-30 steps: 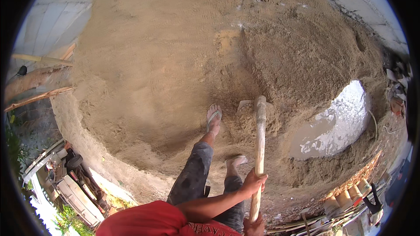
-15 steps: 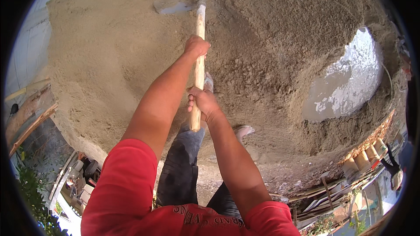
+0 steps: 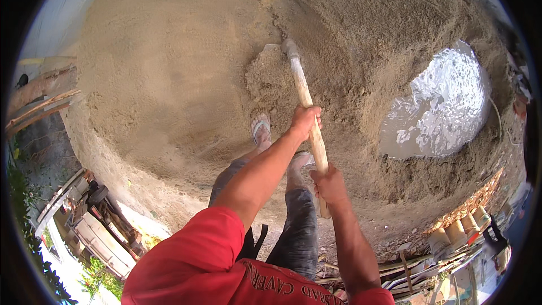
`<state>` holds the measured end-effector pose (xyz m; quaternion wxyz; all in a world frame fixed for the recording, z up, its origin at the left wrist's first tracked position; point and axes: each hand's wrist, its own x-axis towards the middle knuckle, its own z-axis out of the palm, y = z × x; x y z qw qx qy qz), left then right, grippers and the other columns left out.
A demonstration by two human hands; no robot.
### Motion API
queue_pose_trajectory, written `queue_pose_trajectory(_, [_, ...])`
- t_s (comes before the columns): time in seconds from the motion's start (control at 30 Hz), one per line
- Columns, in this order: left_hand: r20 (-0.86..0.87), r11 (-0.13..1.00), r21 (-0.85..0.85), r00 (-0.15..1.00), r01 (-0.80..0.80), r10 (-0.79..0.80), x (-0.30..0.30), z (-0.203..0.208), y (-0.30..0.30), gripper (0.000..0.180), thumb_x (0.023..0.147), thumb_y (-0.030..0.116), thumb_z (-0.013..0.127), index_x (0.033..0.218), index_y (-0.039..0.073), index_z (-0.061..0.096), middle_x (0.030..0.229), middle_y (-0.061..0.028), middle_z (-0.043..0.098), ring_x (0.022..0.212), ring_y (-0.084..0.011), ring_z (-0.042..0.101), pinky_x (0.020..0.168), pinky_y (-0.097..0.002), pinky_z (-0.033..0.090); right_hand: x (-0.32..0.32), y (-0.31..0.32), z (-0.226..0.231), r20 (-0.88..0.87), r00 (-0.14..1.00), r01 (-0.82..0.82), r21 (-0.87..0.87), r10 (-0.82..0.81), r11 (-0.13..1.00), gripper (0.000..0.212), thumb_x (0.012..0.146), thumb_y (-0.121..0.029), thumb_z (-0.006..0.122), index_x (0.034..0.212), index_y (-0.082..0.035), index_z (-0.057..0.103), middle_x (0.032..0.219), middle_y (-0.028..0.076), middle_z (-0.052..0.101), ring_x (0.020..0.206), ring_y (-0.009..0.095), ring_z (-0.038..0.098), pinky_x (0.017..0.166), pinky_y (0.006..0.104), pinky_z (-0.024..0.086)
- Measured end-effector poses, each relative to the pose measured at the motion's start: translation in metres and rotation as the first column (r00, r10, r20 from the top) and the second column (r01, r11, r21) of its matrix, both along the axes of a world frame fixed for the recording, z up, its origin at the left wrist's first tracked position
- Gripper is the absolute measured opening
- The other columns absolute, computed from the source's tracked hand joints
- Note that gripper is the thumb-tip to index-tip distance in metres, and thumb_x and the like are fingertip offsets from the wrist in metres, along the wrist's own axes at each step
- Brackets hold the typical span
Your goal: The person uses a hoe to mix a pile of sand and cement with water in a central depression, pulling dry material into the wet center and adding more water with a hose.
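Both of my hands grip the pale wooden handle of a hoe (image 3: 305, 91), which slants from the sand toward my right side. My left hand (image 3: 306, 122) wraps around the middle of the handle. Lower down, close to the butt end, my right hand (image 3: 329, 184) is closed around it. The hoe's metal head sits in the wet sandy mix, its blade mostly hidden. A loose clump of sand (image 3: 268, 76) lies against the blade, just ahead of my sandalled left foot (image 3: 261, 127).
A pool of shiny grey water (image 3: 443, 104) lies in a hollow of the sand heap (image 3: 367, 17) to the right. Wooden planks (image 3: 42, 101) are at the left edge. Stacked clay tiles (image 3: 454, 231) and boards stand at lower right, assorted clutter (image 3: 101, 220) at lower left.
The hoe has come nearer to me and swung right, both hands moving with it. Sand is now gathered at its blade. My left foot shows further left.
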<state>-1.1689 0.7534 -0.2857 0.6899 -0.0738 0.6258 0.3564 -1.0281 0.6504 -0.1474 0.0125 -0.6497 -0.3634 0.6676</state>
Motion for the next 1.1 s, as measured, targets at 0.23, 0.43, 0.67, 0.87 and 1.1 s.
queue_pose_trajectory(0.23, [0.310, 0.999, 0.039, 0.951, -0.001, -0.011, 0.042, 0.195, -0.100, 0.023, 0.089, 0.009, 0.063, 0.101, 0.006, 0.043, 0.071, -0.0026, 0.050, 0.051, -0.0119, 0.050, 0.043, -0.0303, 0.045, -0.007, -0.076, 0.221, 0.424, 0.906, 0.150, -0.296, -0.011, 0.944, 0.038, 0.079, -0.029, 0.071, 0.092, 0.002, 0.053, 0.062, 0.015, 0.061, 0.051, 0.025, 0.063, 0.053, 0.0395, 0.050])
queue_pose_trajectory(0.43, [0.308, 0.986, 0.157, 0.945, 0.061, -0.107, 0.039, 0.281, -0.153, 0.048, 0.094, 0.013, 0.062, 0.127, 0.004, 0.030, 0.070, -0.0020, 0.050, 0.047, -0.0112, 0.052, 0.040, -0.0295, 0.046, -0.001, -0.163, 0.280, 0.280, 0.937, 0.263, -0.169, -0.210, 0.950, 0.037, 0.079, -0.007, 0.066, 0.111, 0.003, 0.051, 0.071, 0.004, 0.057, 0.056, 0.013, 0.055, 0.053, 0.0311, 0.049])
queue_pose_trajectory(0.67, [-0.450, 0.928, -0.062, 0.820, 0.367, -0.354, -0.112, 0.120, -0.009, 0.041, 0.090, 0.017, 0.067, 0.112, -0.006, 0.041, 0.072, -0.0115, 0.059, 0.051, -0.0177, 0.059, 0.041, -0.0312, 0.050, -0.128, -0.038, 0.055, -0.205, 0.880, 0.341, -0.358, -0.430, 0.869, 0.015, 0.083, -0.007, 0.066, 0.088, -0.005, 0.051, 0.062, 0.003, 0.053, 0.044, 0.012, 0.050, 0.041, 0.0277, 0.042])
queue_pose_trajectory(0.87, [-0.438, 0.841, -0.297, 0.717, 0.453, -0.541, -0.170, -0.028, 0.018, 0.021, 0.085, 0.011, 0.068, 0.085, -0.007, 0.058, 0.069, -0.0122, 0.060, 0.052, -0.0201, 0.060, 0.045, -0.0354, 0.052, -0.176, 0.004, -0.037, -0.288, 0.779, 0.332, -0.563, -0.557, 0.756, 0.017, 0.084, -0.009, 0.066, 0.095, -0.002, 0.056, 0.069, 0.003, 0.051, 0.052, 0.013, 0.051, 0.045, 0.0296, 0.046])
queue_pose_trajectory(1.1, [-0.172, 0.979, -0.180, 0.977, 0.092, -0.123, -0.017, -0.066, -0.115, 0.012, 0.082, 0.005, 0.064, 0.081, -0.001, 0.054, 0.067, -0.0084, 0.056, 0.049, -0.0194, 0.055, 0.042, -0.0372, 0.049, -0.023, -0.081, -0.043, -0.044, 0.982, 0.152, -0.387, -0.183, 0.910, 0.031, 0.081, -0.016, 0.066, 0.099, 0.007, 0.055, 0.068, 0.011, 0.059, 0.050, 0.020, 0.058, 0.045, 0.0347, 0.049])
